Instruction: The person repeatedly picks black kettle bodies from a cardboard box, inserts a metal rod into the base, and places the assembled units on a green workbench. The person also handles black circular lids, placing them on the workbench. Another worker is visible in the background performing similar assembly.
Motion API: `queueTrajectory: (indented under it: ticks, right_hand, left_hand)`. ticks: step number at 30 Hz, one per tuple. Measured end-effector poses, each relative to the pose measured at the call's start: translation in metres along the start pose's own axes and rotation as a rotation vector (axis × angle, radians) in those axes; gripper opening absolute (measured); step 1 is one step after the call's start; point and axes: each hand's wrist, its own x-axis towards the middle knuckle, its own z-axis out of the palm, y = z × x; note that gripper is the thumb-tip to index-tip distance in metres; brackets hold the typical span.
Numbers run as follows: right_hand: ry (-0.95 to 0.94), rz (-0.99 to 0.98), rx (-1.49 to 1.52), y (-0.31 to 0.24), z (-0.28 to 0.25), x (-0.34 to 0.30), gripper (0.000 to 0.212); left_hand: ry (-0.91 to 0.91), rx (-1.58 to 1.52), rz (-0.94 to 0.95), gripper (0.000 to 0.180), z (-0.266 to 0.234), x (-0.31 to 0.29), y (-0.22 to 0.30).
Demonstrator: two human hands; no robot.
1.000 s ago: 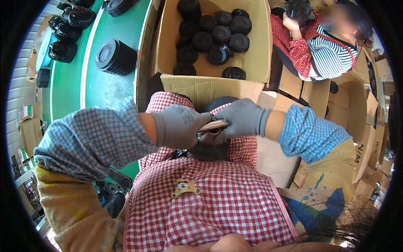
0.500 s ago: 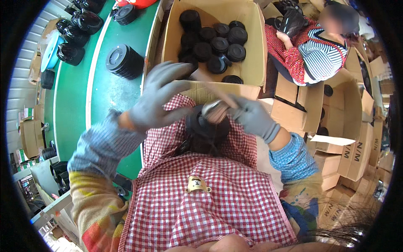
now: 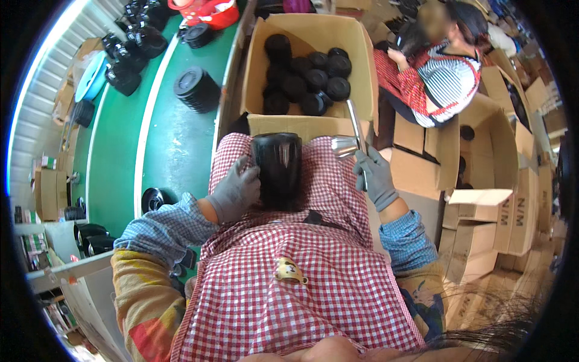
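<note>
My left hand, in a grey glove, grips the side of a glossy black cup-shaped part that rests on my red checked apron. My right hand, also gloved, holds a shiny metal tool with a long thin handle just right of the black part. The tool's head is level with the top of the part and a little apart from it. Beyond both hands stands an open cardboard box with several round black parts inside.
A green conveyor belt runs along the left with a stack of black discs and more black parts. Another person in a striped and checked top sits at the upper right. Cardboard boxes stand at the right.
My hands were pressed together over something small at my lap. They have since parted: the left now grips the black part, and the right holds the metal tool out to the side.
</note>
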Motion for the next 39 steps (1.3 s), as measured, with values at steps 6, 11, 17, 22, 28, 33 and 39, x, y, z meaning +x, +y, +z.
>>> queueTrajectory:
  ticks: [6,11,17,22,28,33,39]
  right_hand:
    - [-0.040,-0.096,-0.087,-0.016,0.041,0.035,0.038]
    - [-0.409,-0.459,-0.468,-0.006,0.165,0.098,0.041]
    - [-0.725,-0.750,-1.232,0.009,0.350,0.125,0.059]
    - [-0.736,-0.680,-1.330,0.029,0.408,0.166,0.062]
    - [-0.708,-1.171,-1.039,0.022,0.392,0.169,0.067]
    - [-0.578,-0.918,-0.951,-0.011,0.299,0.151,0.051]
    - [-0.322,-0.476,-1.008,0.014,0.183,0.127,0.050]
  left_hand:
    - [0.410,-0.588,-0.552,0.028,-0.038,-0.084,-0.037]
    - [1.271,-1.555,-1.234,0.034,0.011,-0.193,-0.102]
    - [1.645,-1.394,-1.428,0.038,0.110,-0.246,-0.268]
    - [1.703,-1.402,-1.521,0.032,0.140,-0.233,-0.375]
    - [1.757,-1.545,-1.256,0.036,0.139,-0.157,-0.452]
    - [1.685,-1.426,-1.360,0.030,0.169,-0.131,-0.538]
    - [1.679,-1.189,-1.516,0.040,0.205,-0.137,-0.610]
